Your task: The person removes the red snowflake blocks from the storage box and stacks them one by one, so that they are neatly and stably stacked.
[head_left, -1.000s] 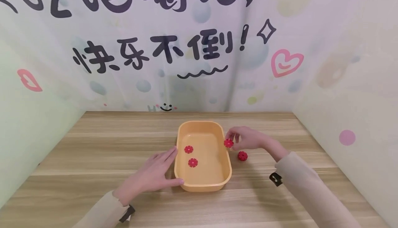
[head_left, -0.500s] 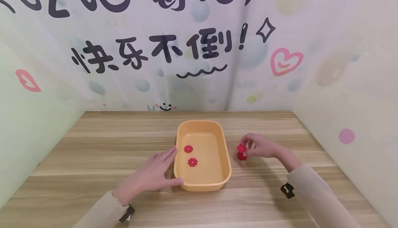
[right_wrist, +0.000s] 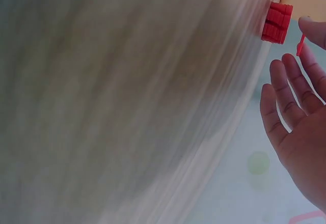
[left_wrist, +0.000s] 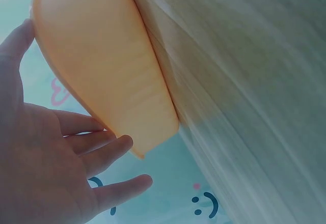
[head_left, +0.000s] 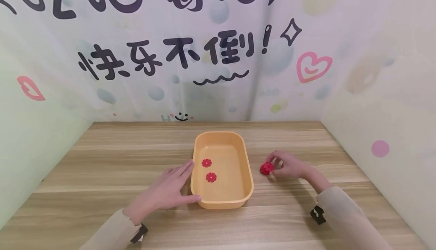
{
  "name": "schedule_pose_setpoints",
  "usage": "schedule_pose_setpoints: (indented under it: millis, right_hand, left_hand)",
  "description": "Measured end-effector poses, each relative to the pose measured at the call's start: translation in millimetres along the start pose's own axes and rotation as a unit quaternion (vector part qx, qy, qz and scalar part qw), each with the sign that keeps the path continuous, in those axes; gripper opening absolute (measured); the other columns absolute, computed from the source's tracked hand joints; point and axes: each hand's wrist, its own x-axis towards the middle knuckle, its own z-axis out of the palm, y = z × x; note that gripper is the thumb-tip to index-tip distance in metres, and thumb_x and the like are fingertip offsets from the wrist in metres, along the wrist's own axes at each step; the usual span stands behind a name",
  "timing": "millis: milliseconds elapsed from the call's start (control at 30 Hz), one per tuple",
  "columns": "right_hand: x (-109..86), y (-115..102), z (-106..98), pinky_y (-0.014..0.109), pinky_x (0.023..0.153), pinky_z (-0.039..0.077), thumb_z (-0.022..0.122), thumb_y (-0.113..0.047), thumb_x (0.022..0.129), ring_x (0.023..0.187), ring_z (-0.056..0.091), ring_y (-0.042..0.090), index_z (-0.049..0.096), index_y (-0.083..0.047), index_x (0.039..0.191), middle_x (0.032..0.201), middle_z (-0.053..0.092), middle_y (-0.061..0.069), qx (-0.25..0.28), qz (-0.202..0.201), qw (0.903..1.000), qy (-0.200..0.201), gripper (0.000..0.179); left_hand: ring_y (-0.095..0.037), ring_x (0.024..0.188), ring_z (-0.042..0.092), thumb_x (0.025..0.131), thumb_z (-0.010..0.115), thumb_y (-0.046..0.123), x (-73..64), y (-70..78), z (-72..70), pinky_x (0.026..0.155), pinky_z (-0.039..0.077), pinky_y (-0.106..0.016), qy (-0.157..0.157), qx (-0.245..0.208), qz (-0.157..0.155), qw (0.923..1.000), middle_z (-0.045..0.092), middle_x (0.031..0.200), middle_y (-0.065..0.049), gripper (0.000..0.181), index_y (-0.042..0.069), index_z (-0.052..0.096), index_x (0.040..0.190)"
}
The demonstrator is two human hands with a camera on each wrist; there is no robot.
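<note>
A peach-orange plastic tray [head_left: 250, 166] sits mid-table, with two red notched plastic discs [head_left: 211, 177] lying flat in its left half. My left hand [head_left: 169, 187] lies along the tray's left side, fingers extended, thumb at the near left corner. In the left wrist view, the fingertips touch the tray wall [left_wrist: 102, 56]. Right of the tray, my right hand [head_left: 287, 165] pinches one red notched disc [right_wrist: 300, 47] between thumb and index finger. Close beside that disc, a short stack of red discs [right_wrist: 277, 23] stands on the table. The other right fingers [right_wrist: 280, 89] are loosely extended.
The wood-grain table [head_left: 119, 155] ends at a printed curtain [head_left: 170, 91] behind. Pale side walls [head_left: 385, 110] close in the left and right. A black strap [head_left: 318, 215] is on the right wrist.
My right hand has moved from the tray's right rim rightward to the stack, bringing its pinched disc lower and close against it. The left hand and tray stay put.
</note>
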Motion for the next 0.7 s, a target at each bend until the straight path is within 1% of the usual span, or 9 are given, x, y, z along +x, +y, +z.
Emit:
schedule_pose_setpoints:
  millis: [200, 333, 533, 600, 700]
  right_hand:
    - [0.4, -0.4, 0.7, 0.029, 0.066, 0.046, 0.068, -0.015, 0.073, 0.080, 0.053, 0.015, 0.055, -0.012, 0.097, 0.089, 0.053, -0.004, -0.005, 0.010, 0.9999, -0.011, 0.028]
    - [1.6, 0.5, 2.7, 0.029, 0.067, 0.047, 0.069, -0.017, 0.074, 0.080, 0.055, 0.014, 0.055, -0.011, 0.097, 0.089, 0.055, -0.003, 0.007, 0.014, 0.9996, -0.023, 0.028]
    - [2.4, 0.0, 4.1, 0.036, 0.069, 0.046, 0.070, -0.015, 0.074, 0.080, 0.056, 0.019, 0.055, -0.007, 0.097, 0.091, 0.056, 0.003, 0.043, -0.001, 0.9986, -0.032, 0.029]
    - [2.6, -1.4, 4.1, 0.037, 0.069, 0.046, 0.070, -0.015, 0.074, 0.080, 0.056, 0.019, 0.055, -0.007, 0.097, 0.091, 0.056, 0.004, 0.047, 0.000, 0.9984, -0.032, 0.028]
    - [3.7, -2.8, 3.9, 0.034, 0.069, 0.046, 0.069, -0.015, 0.075, 0.080, 0.056, 0.017, 0.055, -0.008, 0.096, 0.091, 0.056, 0.002, 0.038, 0.005, 0.9987, -0.033, 0.026]
  left_hand:
    - [-0.023, 0.125, 0.027, 0.072, 0.047, 0.069, -0.5, 0.0, -0.5, 0.098, 0.024, -0.045, 0.001, -0.003, 0.000, 1.0000, 0.021, 0.143, -0.008, 0.096, 0.004, 0.024, 0.139]
    - [-0.023, 0.126, 0.027, 0.072, 0.048, 0.069, -0.6, -0.1, -0.1, 0.098, 0.024, -0.046, 0.001, -0.007, -0.002, 1.0000, 0.021, 0.143, -0.008, 0.096, 0.004, 0.024, 0.139]
    - [-0.025, 0.125, 0.028, 0.073, 0.047, 0.069, -1.0, -2.4, 1.0, 0.097, 0.024, -0.046, 0.011, -0.002, 0.015, 0.9998, 0.021, 0.143, -0.009, 0.096, 0.002, 0.024, 0.139]
    - [-0.025, 0.125, 0.028, 0.073, 0.046, 0.069, -1.0, -3.2, 1.4, 0.097, 0.025, -0.046, 0.014, 0.000, 0.019, 0.9997, 0.021, 0.143, -0.010, 0.096, 0.002, 0.024, 0.138]
    - [-0.025, 0.125, 0.028, 0.073, 0.047, 0.068, -0.9, -3.6, 1.6, 0.097, 0.024, -0.046, 0.014, -0.002, 0.019, 0.9997, 0.021, 0.143, -0.010, 0.096, 0.002, 0.024, 0.138]
